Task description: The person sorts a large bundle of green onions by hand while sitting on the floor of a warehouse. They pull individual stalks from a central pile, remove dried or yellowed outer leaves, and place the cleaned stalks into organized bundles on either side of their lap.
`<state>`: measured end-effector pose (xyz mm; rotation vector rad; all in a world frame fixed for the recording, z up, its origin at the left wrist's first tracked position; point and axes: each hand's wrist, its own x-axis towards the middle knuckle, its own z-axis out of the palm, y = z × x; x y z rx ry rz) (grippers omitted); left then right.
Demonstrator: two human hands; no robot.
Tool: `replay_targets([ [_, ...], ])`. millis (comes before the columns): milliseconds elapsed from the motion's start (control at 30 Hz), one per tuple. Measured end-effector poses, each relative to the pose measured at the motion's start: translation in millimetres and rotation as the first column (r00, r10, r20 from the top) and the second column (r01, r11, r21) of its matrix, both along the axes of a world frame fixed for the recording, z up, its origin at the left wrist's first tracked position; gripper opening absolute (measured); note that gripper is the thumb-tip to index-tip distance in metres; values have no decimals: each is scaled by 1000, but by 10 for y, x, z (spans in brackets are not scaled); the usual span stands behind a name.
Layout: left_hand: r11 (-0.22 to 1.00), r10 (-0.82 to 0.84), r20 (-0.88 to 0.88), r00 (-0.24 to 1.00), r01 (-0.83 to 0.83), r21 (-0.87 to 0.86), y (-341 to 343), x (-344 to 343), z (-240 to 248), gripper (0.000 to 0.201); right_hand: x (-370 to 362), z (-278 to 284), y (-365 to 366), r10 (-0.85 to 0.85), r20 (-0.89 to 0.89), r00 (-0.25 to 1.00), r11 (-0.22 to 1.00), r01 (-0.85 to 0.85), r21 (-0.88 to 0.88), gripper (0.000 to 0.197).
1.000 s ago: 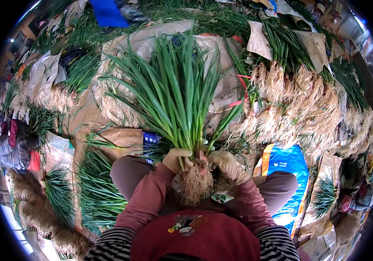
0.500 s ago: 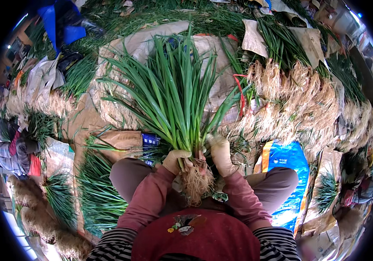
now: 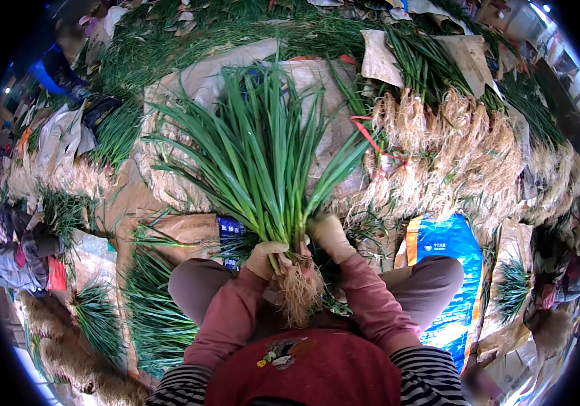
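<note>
A large bunch of green garlic (image 3: pixel 263 159) stands before me, long flat leaves fanned away from me and pale roots (image 3: pixel 298 291) hanging toward my lap. My left hand (image 3: pixel 266 259), in a pale glove, is closed around the lower stems just above the roots. Against the right side of the stems is my gloved right hand (image 3: pixel 332 238), its fingers curled in. Those fingertips are slightly blurred and partly hidden, so what they pinch does not show.
Rooted green garlic (image 3: pixel 452 149) is heaped at the right. Beyond the bunch lies a pale woven sack (image 3: pixel 198 84); loose greens (image 3: pixel 158 311) lie left of my knee. A blue-and-orange bag (image 3: pixel 445 240) is by my right knee. Another person (image 3: pixel 23 250) sits far left.
My right hand has moved slightly left, closer against the stems. The leaning stalk on the bunch's right side has shifted. My left hand keeps its grip; the whole view has shifted a little.
</note>
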<state>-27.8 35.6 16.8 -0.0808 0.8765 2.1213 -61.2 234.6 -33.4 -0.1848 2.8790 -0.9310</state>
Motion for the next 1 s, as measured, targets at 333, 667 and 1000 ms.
replay_targets([
  [333, 737, 27, -278, 960, 169, 654, -66, 20, 196, 53, -321, 534, 916, -593, -279, 756, 802, 585, -119, 19],
  [667, 892, 180, -23, 983, -154, 424, -70, 132, 120, 58, -613, 663, 1143, -620, -298, 726, 782, 602, -159, 18],
  [1000, 988, 133, -55, 990, -128, 87, 81, 81, 146, 78, 574, 597, 72, -145, 269, 952, 615, 300, -729, 26],
])
